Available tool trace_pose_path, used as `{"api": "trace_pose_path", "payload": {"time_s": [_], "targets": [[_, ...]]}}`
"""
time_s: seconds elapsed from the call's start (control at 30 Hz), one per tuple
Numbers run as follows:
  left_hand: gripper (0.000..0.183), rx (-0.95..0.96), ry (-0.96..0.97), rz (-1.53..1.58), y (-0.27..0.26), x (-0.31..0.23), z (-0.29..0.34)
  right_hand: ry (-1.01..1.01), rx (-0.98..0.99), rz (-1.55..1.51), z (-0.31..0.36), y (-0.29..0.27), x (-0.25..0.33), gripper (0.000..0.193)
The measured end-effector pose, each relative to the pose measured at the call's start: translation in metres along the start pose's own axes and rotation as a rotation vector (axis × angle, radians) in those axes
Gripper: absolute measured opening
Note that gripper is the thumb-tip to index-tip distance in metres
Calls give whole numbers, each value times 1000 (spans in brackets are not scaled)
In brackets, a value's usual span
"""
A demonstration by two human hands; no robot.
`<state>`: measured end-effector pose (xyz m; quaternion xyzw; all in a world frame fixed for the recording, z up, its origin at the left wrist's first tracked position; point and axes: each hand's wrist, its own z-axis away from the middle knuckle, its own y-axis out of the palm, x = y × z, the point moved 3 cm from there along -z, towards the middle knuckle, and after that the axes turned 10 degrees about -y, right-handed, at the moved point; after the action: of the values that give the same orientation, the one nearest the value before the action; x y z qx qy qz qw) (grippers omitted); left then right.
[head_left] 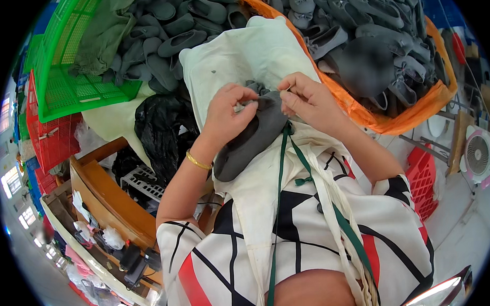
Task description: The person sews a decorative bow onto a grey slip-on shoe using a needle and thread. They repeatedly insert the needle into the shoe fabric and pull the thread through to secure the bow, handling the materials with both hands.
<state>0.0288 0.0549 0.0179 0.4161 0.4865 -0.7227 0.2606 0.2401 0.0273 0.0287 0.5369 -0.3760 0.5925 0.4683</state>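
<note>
Orange sack: the widest thing from where I stand; the sack (363, 124) brims with grey shoes, its far side cut off above, and a round blurred patch hides some of the shoes.
Green crate: the crate (86, 99) stands at the person's far left, also cut off above, grey shoes heaped beside it.
White cloth: the cloth (212, 68) spreads beyond the hands, its middle partly covered by them.
Left hand: the left hand (232, 110) has a narrow grip, thumb and forefinger pinching the shoe's upper edge, other fingers curled.
Right hand: the right hand (307, 99) is pinched nearly closed on a sliver, just beside the shoe's far end.
Grey shoe: the shoe (250, 149) lies slantwise between both hands, over the lap; its inside is in shadow, its far end partly covered by fingers.
Thin sliver: the sliver (289, 88) barely shows between the fingertips, too small to name.
</note>
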Motion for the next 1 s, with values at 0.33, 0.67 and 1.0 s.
{"api": "trace_pose_path", "payload": {"time_s": [0.33,0.67,1.0], "targets": [[21,224,-377,-90,29,6,3,-142,247,194,1,17,0,6],[13,56,-351,-5,27,14,16,-362,293,891,-16,21,-22,5],[10,19,-154,-132,23,16,12,-361,379,986,-24,23,-20,8]]}}
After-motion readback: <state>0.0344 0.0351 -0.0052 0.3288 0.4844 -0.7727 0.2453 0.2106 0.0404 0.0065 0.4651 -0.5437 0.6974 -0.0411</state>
